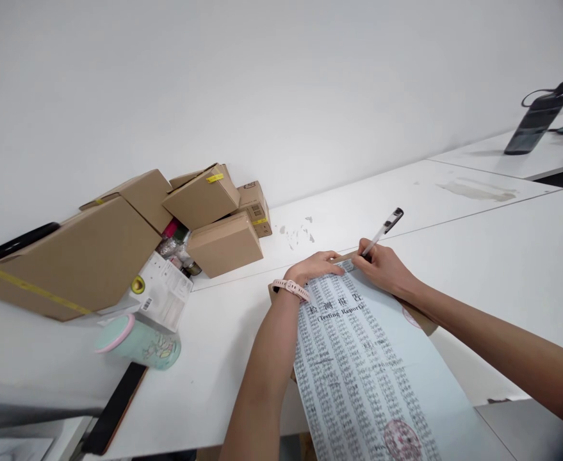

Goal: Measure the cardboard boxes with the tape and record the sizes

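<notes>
A long pale-blue sheet of paper (358, 358), headed "Testing Report" and covered with columns of small handwriting, lies over a brown board or cardboard on the white table. Near its top edge my right hand (382, 264) grips a pen (382, 232) with a clear barrel and black cap end. The pen's tip is hidden behind my fingers. My left hand (316, 266), with a pink band (291, 289) at the wrist, rests flat on the top left of the sheet, fingers stretched out. Red round stamps (403, 439) mark the paper.
Several cardboard boxes (226, 243) are stacked against the wall at left. A mint-green cup (149, 342) with a pink-rimmed lid stands by a white box (163, 291). At far right there is a dark water bottle (535, 121). Seams cross the white table (492, 256).
</notes>
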Demonstrator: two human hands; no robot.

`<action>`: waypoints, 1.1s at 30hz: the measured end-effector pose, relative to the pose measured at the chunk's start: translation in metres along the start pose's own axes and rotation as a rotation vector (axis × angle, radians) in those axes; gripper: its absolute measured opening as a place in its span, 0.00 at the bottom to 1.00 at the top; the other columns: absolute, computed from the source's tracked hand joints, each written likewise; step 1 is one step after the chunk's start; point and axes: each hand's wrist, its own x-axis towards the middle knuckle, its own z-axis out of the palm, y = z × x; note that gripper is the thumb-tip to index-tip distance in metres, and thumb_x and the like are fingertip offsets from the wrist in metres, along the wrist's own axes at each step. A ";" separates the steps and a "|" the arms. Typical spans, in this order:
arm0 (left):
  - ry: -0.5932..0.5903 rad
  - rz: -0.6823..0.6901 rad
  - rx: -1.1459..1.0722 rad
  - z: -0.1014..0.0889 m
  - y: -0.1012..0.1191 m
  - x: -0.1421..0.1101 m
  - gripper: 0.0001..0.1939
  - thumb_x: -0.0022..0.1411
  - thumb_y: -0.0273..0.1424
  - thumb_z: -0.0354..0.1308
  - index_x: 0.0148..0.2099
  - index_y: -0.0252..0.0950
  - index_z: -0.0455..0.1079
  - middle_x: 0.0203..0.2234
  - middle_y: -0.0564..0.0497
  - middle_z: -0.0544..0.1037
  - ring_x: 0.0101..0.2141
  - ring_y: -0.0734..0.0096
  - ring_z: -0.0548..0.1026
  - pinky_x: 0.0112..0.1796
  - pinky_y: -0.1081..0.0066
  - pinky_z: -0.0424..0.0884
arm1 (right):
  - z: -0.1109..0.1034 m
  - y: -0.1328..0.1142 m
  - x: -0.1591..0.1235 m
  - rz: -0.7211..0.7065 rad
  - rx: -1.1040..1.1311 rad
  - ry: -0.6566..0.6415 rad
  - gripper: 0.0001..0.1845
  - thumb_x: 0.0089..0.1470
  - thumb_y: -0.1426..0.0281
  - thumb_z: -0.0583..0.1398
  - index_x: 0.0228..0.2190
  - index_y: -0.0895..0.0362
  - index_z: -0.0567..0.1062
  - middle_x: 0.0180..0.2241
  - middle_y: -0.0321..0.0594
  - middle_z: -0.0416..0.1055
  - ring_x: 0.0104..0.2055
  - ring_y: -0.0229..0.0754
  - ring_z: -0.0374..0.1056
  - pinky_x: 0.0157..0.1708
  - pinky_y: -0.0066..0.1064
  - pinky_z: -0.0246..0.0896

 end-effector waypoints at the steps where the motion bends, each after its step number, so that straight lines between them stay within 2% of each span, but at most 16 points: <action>1: 0.001 0.001 0.000 0.000 0.000 0.000 0.22 0.54 0.41 0.60 0.50 0.40 0.68 0.43 0.49 0.75 0.43 0.63 0.74 0.38 0.67 0.69 | 0.000 0.000 0.000 0.001 0.000 0.000 0.09 0.50 0.65 0.55 0.23 0.51 0.57 0.16 0.29 0.55 0.21 0.37 0.52 0.24 0.33 0.45; 19: 0.004 -0.008 -0.052 0.001 0.000 0.001 0.21 0.52 0.39 0.61 0.48 0.40 0.69 0.43 0.50 0.75 0.42 0.63 0.74 0.39 0.67 0.69 | 0.000 -0.001 -0.001 -0.005 0.007 0.015 0.11 0.49 0.66 0.56 0.22 0.51 0.57 0.16 0.29 0.56 0.21 0.38 0.52 0.24 0.33 0.45; 23: -0.002 -0.002 -0.069 0.000 0.000 0.001 0.20 0.53 0.39 0.62 0.49 0.40 0.69 0.44 0.49 0.75 0.43 0.63 0.75 0.40 0.67 0.71 | -0.001 -0.002 -0.001 0.018 0.018 0.067 0.11 0.53 0.64 0.57 0.24 0.51 0.59 0.16 0.29 0.56 0.20 0.38 0.52 0.24 0.33 0.47; 26: -0.013 0.001 -0.080 0.000 0.001 -0.003 0.21 0.55 0.39 0.62 0.51 0.41 0.70 0.46 0.49 0.76 0.44 0.63 0.76 0.41 0.67 0.72 | -0.008 -0.003 -0.007 0.005 0.112 0.169 0.11 0.60 0.59 0.56 0.31 0.51 0.66 0.22 0.34 0.68 0.24 0.40 0.62 0.27 0.34 0.55; 29: -0.017 0.007 -0.078 -0.001 0.000 -0.006 0.22 0.58 0.40 0.62 0.54 0.41 0.70 0.49 0.48 0.76 0.46 0.61 0.77 0.43 0.66 0.74 | -0.021 -0.002 -0.030 -0.034 0.134 0.257 0.13 0.65 0.56 0.54 0.40 0.51 0.72 0.32 0.39 0.77 0.34 0.45 0.72 0.35 0.36 0.63; 31: -0.006 0.012 -0.063 0.000 -0.001 -0.006 0.22 0.61 0.39 0.63 0.56 0.39 0.70 0.51 0.46 0.76 0.48 0.60 0.77 0.45 0.63 0.75 | -0.028 0.001 -0.054 -0.085 0.015 0.206 0.13 0.65 0.57 0.53 0.41 0.50 0.74 0.38 0.40 0.79 0.37 0.47 0.75 0.36 0.37 0.66; 33: 0.004 0.014 -0.044 0.001 -0.001 -0.004 0.21 0.65 0.38 0.62 0.57 0.37 0.69 0.52 0.45 0.75 0.48 0.59 0.77 0.46 0.59 0.75 | -0.030 0.004 -0.080 -0.220 -0.120 0.083 0.15 0.66 0.57 0.53 0.44 0.49 0.76 0.45 0.40 0.80 0.43 0.50 0.76 0.39 0.40 0.69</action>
